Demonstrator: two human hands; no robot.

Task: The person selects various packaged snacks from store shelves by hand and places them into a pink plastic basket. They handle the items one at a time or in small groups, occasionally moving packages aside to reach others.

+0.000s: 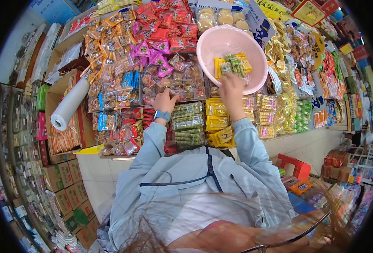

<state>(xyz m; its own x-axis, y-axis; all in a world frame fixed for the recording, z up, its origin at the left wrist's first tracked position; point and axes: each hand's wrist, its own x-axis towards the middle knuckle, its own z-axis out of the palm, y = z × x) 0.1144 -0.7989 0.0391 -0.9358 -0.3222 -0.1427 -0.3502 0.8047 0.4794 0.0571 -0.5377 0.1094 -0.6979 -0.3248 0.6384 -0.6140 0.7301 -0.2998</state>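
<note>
My left hand [165, 101] reaches over a clear tray of brown wrapped snacks [186, 80], thumb and fingers apart, fingertips at the near part of the tray. A watch with a blue band [162, 115] is on that wrist. My right hand [233, 86] is over the near rim of a pink plastic basin [207, 48], its fingertips at some green-striped snack packets [237, 65]. Whether it grips one is not clear, as the fingers are partly hidden. Yellow snack packets [218, 67] lie beside the green ones in the basin.
Green wafer-roll packs [188, 122] and yellow packs [217, 122] line the near edge. Red [165, 23], orange [106, 33] and purple [154, 57] packets pile behind. A plastic-bag roll [70, 103] leans at left. A red stool [294, 166] stands at lower right.
</note>
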